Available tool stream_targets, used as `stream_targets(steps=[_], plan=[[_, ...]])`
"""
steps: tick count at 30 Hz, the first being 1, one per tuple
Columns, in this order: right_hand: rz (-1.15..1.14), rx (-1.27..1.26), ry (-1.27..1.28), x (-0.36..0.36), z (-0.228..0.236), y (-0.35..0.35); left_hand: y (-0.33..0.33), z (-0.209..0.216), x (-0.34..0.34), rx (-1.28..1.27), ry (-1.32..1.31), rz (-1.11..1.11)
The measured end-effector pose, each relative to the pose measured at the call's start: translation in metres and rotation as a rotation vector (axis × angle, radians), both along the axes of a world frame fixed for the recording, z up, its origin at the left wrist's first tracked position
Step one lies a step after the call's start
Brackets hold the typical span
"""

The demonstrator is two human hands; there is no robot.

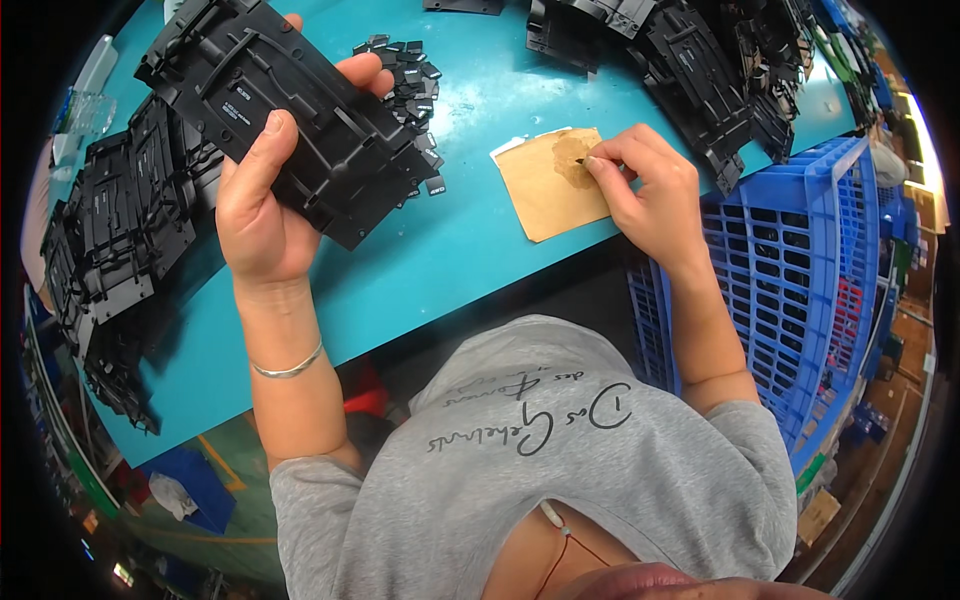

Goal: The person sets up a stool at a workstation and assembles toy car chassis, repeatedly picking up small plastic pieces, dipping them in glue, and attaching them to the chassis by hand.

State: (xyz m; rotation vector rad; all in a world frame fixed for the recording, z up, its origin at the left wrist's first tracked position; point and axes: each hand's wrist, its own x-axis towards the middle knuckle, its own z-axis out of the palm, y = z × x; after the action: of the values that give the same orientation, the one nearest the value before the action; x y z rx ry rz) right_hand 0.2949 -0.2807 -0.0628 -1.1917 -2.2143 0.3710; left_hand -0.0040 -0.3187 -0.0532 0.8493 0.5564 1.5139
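Left hand grips black panel | right hand pinches, seemingly, small dark piece | tan paper beneath

Left hand gripping black part, right hand over paper

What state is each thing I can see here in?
Left hand: gripping the panel's edge
Black panel: raised, tilted
Right hand: fingers pinched together over the sheet
Small dark piece: held, mostly hidden
Tan sheet: lying flat, stained
Small black pieces: loosely heaped
Left-side black parts: overlapping
Blue crate: beside the table
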Motion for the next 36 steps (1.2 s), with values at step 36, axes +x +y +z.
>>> stream_targets(steps=[36], plan=[[-0.018,-0.151,-0.003,0.002,0.004,-0.001,-0.003,0.005,0.004,-0.003,0.023,0.019]])
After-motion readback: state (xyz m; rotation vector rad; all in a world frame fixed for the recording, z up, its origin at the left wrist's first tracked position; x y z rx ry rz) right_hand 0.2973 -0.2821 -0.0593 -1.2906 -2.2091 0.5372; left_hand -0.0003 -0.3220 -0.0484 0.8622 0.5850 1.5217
